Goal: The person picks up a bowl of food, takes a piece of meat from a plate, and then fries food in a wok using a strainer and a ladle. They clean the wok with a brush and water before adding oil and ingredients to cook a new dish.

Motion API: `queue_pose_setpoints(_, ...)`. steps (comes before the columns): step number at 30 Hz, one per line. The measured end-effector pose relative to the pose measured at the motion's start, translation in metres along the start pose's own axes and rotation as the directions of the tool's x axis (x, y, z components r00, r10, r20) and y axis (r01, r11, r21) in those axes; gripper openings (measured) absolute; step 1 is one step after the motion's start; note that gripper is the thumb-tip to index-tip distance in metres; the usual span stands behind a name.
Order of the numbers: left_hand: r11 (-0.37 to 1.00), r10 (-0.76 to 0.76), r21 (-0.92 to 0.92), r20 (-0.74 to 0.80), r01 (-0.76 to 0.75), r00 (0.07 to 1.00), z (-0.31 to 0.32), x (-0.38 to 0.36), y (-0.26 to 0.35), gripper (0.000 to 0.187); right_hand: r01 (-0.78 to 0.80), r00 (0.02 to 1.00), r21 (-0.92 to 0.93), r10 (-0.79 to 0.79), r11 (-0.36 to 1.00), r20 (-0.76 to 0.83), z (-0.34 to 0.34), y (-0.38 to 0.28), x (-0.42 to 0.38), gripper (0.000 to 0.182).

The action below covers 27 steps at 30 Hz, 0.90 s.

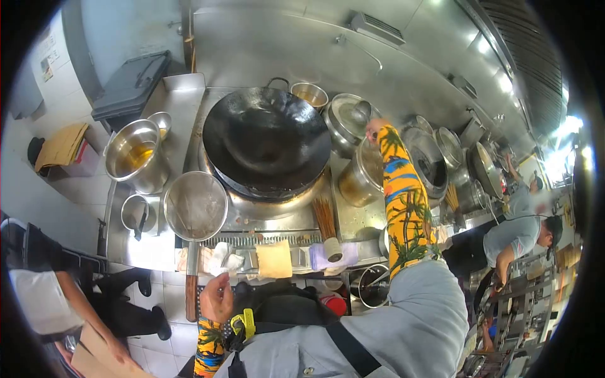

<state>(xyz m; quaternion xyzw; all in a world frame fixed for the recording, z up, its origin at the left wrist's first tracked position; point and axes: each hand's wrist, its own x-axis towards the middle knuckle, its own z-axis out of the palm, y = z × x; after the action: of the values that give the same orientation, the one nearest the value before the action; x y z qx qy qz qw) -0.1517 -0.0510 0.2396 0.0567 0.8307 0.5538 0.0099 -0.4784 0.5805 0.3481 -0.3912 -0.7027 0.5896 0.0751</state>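
steel cooking bench (348,234) along a metal wall (265,47): the black wok (265,142) sits in its round stove opening toward the back edge, probably so the ring steadies its curved base. the strainer (195,205) lies left of it, handle poking past the front edge, likely for quick grabbing; folded cloths (274,258) line that edge, perhaps for hot metal. the right hand (376,128) reaches over the tall pot (360,183), fingers curled together just beside the ladle (360,113); whether they grip its handle, i cannot tell. the left hand (216,299) is near the strainer's handle, fingers loosely bent, half spread, holding nothing visible.
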Motion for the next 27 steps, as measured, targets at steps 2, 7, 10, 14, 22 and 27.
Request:
queue_pose_setpoints(2,0.998,-0.042,-0.045,-0.002,0.042,0.999,-0.002,-0.004,-0.007,0.027,0.097,0.972,0.280,-0.151,0.955,0.180,-0.003,0.004,-0.008,0.020)
queue_pose_setpoints(7,0.999,0.049,-0.008,0.078,-0.048,0.996,-0.022,0.014,-0.004,0.027,-0.130,0.905,0.758,-0.235,0.639,0.354,-0.018,-0.015,-0.090,0.029)
queue_pose_setpoints(10,0.988,0.153,-0.023,0.112,-0.151,0.982,-0.036,0.027,-0.007,0.027,-0.494,0.840,0.825,-0.093,0.275,0.534,-0.015,-0.019,-0.123,0.037)
queue_pose_setpoints(14,0.981,0.194,-0.041,0.190,-0.190,0.962,-0.055,0.036,-0.004,0.024,-0.563,0.786,0.798,-0.157,0.215,0.598,0.006,-0.017,-0.216,0.030)
queue_pose_setpoints(22,0.974,0.102,-0.224,0.275,-0.039,0.956,-0.033,0.051,-0.028,0.017,-0.405,0.851,0.802,-0.140,0.439,0.506,0.025,0.036,-0.346,0.022)
queue_pose_setpoints(27,0.914,0.032,-0.396,0.292,0.091,0.956,0.025,0.093,-0.027,0.017,-0.444,0.786,0.612,-0.045,0.654,0.617,0.010,0.066,-0.397,0.018)
